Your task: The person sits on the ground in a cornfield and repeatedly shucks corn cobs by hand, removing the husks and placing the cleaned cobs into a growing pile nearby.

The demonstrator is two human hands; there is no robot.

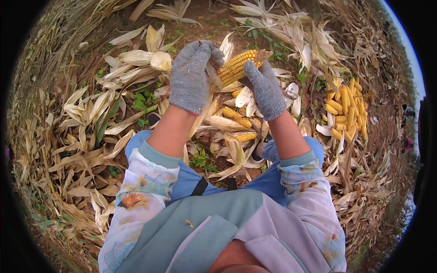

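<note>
Between my gloved hands is a yellow ear of corn (236,68), its kernels bare and its dry tip pointing to the right. My left hand (193,75), in a grey knit glove, is closed round the base end, where pale husk (212,81) hangs beside the fingers. In a matching glove, my right hand (266,88) grips the ear near its tip, thumb against the kernels; its other fingers are partly hidden. Below the hands, several more ears (236,117) lie among loose husks between my knees, some partly covered.
To the right, a pile of husked yellow ears (348,109) rests on the ground. Dry husks (82,159) and leaves spread thickly on the left. More husks (296,34) lie at the far right, with small green plants (141,104) and bare soil (205,20) among them.
</note>
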